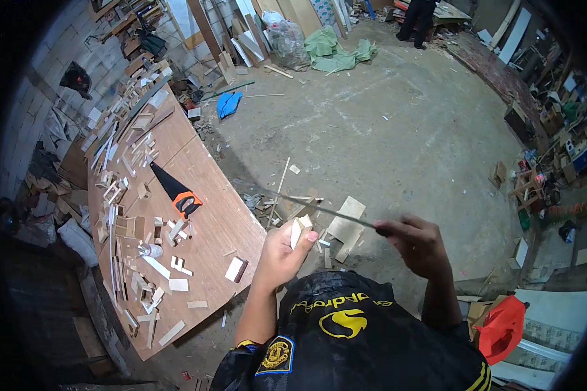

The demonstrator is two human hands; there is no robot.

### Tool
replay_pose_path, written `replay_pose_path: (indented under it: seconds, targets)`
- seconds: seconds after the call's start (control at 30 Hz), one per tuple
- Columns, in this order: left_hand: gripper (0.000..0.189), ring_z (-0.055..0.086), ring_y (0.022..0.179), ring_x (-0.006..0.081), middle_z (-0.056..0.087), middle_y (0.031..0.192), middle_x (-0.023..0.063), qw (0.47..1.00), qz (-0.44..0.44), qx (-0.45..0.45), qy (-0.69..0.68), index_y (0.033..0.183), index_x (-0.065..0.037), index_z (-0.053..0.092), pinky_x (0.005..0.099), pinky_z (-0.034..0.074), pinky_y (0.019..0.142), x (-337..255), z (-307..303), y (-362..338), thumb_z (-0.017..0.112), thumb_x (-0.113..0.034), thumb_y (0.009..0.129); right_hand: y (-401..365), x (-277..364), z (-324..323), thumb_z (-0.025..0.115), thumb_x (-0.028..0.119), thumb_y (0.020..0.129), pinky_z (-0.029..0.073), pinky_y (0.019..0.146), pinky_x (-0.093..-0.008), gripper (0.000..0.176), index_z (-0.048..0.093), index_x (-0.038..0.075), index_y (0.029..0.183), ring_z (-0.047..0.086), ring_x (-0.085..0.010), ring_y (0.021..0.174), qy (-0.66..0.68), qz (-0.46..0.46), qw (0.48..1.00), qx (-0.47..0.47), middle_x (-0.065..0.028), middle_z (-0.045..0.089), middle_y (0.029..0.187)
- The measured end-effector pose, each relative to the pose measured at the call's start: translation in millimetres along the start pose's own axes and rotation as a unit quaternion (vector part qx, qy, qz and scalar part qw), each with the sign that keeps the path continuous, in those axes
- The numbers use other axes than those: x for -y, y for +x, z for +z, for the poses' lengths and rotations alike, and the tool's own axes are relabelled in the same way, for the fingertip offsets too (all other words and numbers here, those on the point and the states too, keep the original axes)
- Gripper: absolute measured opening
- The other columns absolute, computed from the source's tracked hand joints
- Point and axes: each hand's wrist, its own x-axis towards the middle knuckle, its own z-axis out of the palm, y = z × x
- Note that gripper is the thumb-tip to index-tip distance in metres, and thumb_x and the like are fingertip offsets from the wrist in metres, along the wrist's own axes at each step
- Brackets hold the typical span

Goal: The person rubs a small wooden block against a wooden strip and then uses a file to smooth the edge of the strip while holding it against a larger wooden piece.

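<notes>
Small pale wood pieces (pixel 297 231) are gripped in my left hand (pixel 285 253), above the floor just right of the table. My right hand (pixel 416 246) is closed on the end of a long, thin dark tool (pixel 336 213), perhaps a file. The tool slants up to the left and passes just above the wood, its far end blurred. Whether it touches the wood I cannot tell.
A plywood table (pixel 205 189) on the left bears a handsaw (pixel 175 190), a small bottle (pixel 151 251) and several wood offcuts. Wood scraps (pixel 349 218) lie on the floor below my hands. A person (pixel 417 23) stands at the far back. A red bag (pixel 502 329) is at right.
</notes>
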Motion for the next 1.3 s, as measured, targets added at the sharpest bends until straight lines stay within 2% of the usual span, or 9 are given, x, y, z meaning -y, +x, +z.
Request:
replay_pose_path:
  seconds: [0.13, 0.27, 0.47, 0.67, 0.77, 0.97, 1.03, 1.13, 1.3]
  targets:
    - [0.023, 0.048, 0.058, 0.0086, 0.054, 0.062, 0.002, 0.995, 0.055, -0.055, 0.056, 0.083, -0.003, 0.059, 0.0291, 0.039, 0.053, 1.9, 7.3, 2.3, 0.067, -0.021, 0.096, -2.3, 1.0, 8.2, 0.067, 0.02, 0.094, 0.049, 0.054, -0.0333, 0.028, 0.071, 0.019, 0.122, 0.063, -0.021, 0.062, 0.014, -0.003, 0.999, 0.029, -0.0093, 0.066, 0.08]
    - [0.02, 0.054, 0.054, 0.0129, 0.061, 0.063, 0.0075, 0.989, 0.063, -0.092, 0.098, 0.085, -0.001, 0.063, 0.031, 0.042, 0.052, 1.4, 10.8, 4.1, 0.072, -0.018, 0.092, -3.1, -3.1, 12.1, 0.065, 0.02, 0.096, 0.053, 0.056, -0.0317, 0.031, 0.066, 0.021, 0.126, 0.067, -0.0216, 0.067, -0.008, -0.032, 0.999, 0.035, -0.0105, 0.071, 0.089]
    - [0.02, 0.057, 0.057, 0.0148, 0.063, 0.067, 0.0081, 0.982, 0.084, -0.114, 0.121, 0.089, -0.001, 0.064, 0.0312, 0.043, 0.054, -1.7, 16.1, 8.9, 0.072, -0.019, 0.091, -4.9, -7.2, 9.0, 0.061, 0.014, 0.097, 0.056, 0.056, -0.0303, 0.039, 0.054, 0.027, 0.134, 0.069, -0.0214, 0.07, -0.039, -0.086, 0.995, 0.037, -0.0086, 0.073, 0.096]
    - [0.029, 0.057, 0.063, 0.0166, 0.062, 0.072, 0.0088, 0.981, 0.129, -0.115, 0.086, 0.095, 0.001, 0.062, 0.0317, 0.044, 0.058, 8.9, 18.5, 11.3, 0.07, -0.027, 0.094, -18.4, -24.4, 9.9, 0.065, 0.014, 0.095, 0.055, 0.054, -0.0299, 0.047, 0.054, 0.031, 0.138, 0.068, -0.021, 0.068, -0.025, -0.096, 0.995, 0.025, -0.009, 0.071, 0.089]
    - [0.032, 0.055, 0.061, 0.0154, 0.06, 0.069, 0.0075, 0.98, 0.13, -0.126, 0.085, 0.092, 0.001, 0.062, 0.031, 0.044, 0.058, 8.2, 23.1, 11.2, 0.07, -0.03, 0.094, -21.9, -27.2, 8.8, 0.065, 0.018, 0.096, 0.054, 0.053, -0.0288, 0.043, 0.057, 0.03, 0.137, 0.068, -0.021, 0.067, -0.013, -0.086, 0.996, 0.016, -0.0087, 0.069, 0.084]
    - [0.03, 0.052, 0.061, 0.0124, 0.056, 0.065, 0.0049, 0.97, 0.142, -0.172, 0.098, 0.079, 0.001, 0.06, 0.0301, 0.042, 0.056, 8.0, 33.1, 14.9, 0.071, -0.024, 0.091, -16.4, -10.6, 5.9, 0.062, 0.025, 0.098, 0.05, 0.051, -0.0312, 0.024, 0.071, 0.021, 0.12, 0.064, -0.0215, 0.062, -0.009, -0.073, 0.997, -0.029, -0.0098, 0.065, 0.076]
    - [0.029, 0.051, 0.061, 0.0119, 0.055, 0.065, 0.0045, 0.97, 0.136, -0.176, 0.095, 0.078, 0.0, 0.059, 0.03, 0.042, 0.056, 3.0, 36.8, 15.4, 0.071, -0.023, 0.091, -13.7, 1.5, -3.5, 0.071, 0.011, 0.086, 0.044, 0.052, -0.0337, 0.03, 0.074, 0.014, 0.115, 0.052, -0.023, 0.058, -0.018, -0.003, 1.0, 0.011, -0.009, 0.065, 0.078]
    - [0.029, 0.049, 0.06, 0.0112, 0.054, 0.063, 0.0039, 0.971, 0.127, -0.185, 0.078, 0.076, 0.0, 0.057, 0.0297, 0.041, 0.055, 3.7, 41.2, 15.7, 0.07, -0.021, 0.09, -11.9, 6.6, -4.8, 0.073, 0.01, 0.082, 0.043, 0.051, -0.0338, 0.033, 0.075, 0.015, 0.115, 0.052, -0.0217, 0.057, -0.059, -0.027, 0.998, -0.003, -0.0078, 0.052, 0.068]
    - [0.029, 0.049, 0.059, 0.0114, 0.053, 0.062, 0.0039, 0.971, 0.127, -0.194, 0.054, 0.075, 0.0, 0.056, 0.0293, 0.04, 0.055, 5.6, 52.6, 17.1, 0.07, -0.021, 0.091, -18.2, 1.7, -13.4, 0.074, 0.009, 0.079, 0.043, 0.051, -0.0332, 0.036, 0.076, 0.016, 0.114, 0.052, -0.0201, 0.056, -0.075, -0.018, 0.997, -0.003, -0.0067, 0.053, 0.069]
